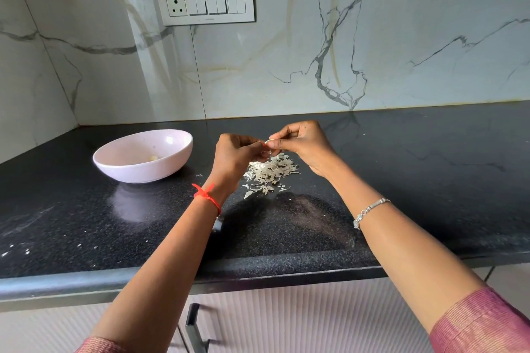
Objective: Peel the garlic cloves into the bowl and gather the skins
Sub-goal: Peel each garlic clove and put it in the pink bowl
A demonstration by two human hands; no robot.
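A small garlic clove (pixel 267 142) is held in the air between both hands, above a heap of pale garlic skins (pixel 269 171) on the black counter. My left hand (pixel 235 156) pinches the clove from the left. My right hand (pixel 301 143) pinches it, or its skin, from the right with thumb and fingertips. Left of the hands stands a pale pink bowl (pixel 172 162) with a peeled clove (pixel 153 157) lying on its bottom.
The black speckled counter (pixel 401 180) runs back to a marble wall with a switch panel (pixel 207 4). Stray skin flecks lie near the front left edge (pixel 17 249). Cabinet doors with a dark handle (pixel 192 327) are below the counter edge.
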